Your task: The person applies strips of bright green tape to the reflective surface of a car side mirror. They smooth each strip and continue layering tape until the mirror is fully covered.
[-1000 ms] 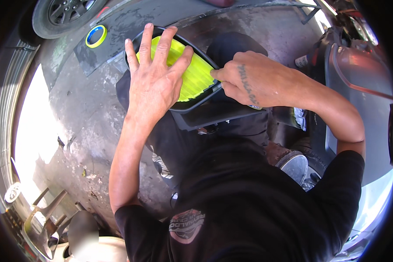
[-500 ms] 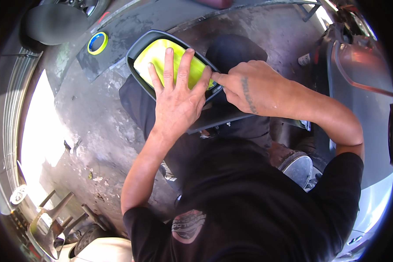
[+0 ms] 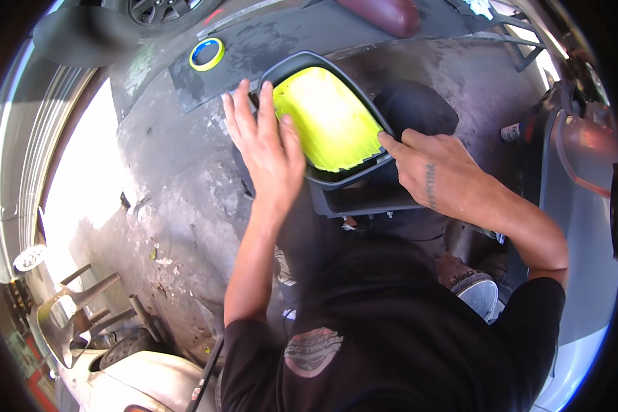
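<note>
A dark car side mirror lies across my lap, its face covered with bright yellow tape. Ragged tape ends show along its lower right edge. My left hand is open, fingers stretched, with its side along the mirror's left rim. At the right rim, my right hand is closed, its fingers curled and a fingertip at the tape's edge. Whatever might be between those fingers is hidden.
A yellow tape roll with a blue core lies on a dark sheet beyond the mirror. A maroon rounded part sits at the back. A metal can stands right of my legs; an overturned chair is at lower left.
My left hand has lifted off the tape's middle and shifted to the left rim, uncovering the yellow surface. My right hand stays at the right rim. The whole view has shifted.
</note>
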The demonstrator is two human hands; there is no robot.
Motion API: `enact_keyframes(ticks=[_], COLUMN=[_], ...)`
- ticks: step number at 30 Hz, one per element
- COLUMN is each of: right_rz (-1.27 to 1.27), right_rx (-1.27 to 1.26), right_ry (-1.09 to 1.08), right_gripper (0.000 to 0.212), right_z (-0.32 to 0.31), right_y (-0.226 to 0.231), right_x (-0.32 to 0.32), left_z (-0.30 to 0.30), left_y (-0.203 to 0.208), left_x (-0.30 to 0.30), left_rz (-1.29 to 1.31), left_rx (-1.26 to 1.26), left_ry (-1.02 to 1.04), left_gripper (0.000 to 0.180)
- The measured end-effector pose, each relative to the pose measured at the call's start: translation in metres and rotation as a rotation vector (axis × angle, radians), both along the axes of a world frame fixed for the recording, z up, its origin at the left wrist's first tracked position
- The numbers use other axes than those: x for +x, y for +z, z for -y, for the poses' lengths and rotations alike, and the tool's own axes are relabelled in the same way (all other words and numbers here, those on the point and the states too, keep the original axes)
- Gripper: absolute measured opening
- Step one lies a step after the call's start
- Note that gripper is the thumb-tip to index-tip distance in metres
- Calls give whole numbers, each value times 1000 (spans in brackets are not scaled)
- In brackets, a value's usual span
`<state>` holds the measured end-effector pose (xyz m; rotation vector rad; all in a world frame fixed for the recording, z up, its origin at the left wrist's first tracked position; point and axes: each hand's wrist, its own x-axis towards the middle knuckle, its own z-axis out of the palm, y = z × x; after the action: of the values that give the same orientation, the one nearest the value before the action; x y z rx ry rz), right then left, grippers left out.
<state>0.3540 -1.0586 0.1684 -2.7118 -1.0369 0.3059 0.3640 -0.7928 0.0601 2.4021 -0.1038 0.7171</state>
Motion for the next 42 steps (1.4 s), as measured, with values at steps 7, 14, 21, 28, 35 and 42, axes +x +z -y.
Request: enact_keyframes(ticks=[7,14,21,28,35,42], right_rz=[-4,-14,8,33,64,77], right_rx=[12,-1,16,-12,3,41], right_ry=[-3,-4,25,68,92,66], right_gripper=[43,39,43,46,45,42], right_z=[3,0,6,5,4,6], right_y=[-3,-1,-9,-7,-7,-13], right_x=[2,1,1,2,3,3], left_z=[-13,-23,-37,-46,-44,-29], left_y=[-28,22,17,31,32,48], left_x=[-2,55,100,121,121,120], left_rz=[-34,-68,-616,-737,-668,-715], left_rx=[154,-439,-738,-639,-507,-335], left_ry=[-39,-145,-568,-671,-744,-631], left_gripper=[43,42,44,40,45,54])
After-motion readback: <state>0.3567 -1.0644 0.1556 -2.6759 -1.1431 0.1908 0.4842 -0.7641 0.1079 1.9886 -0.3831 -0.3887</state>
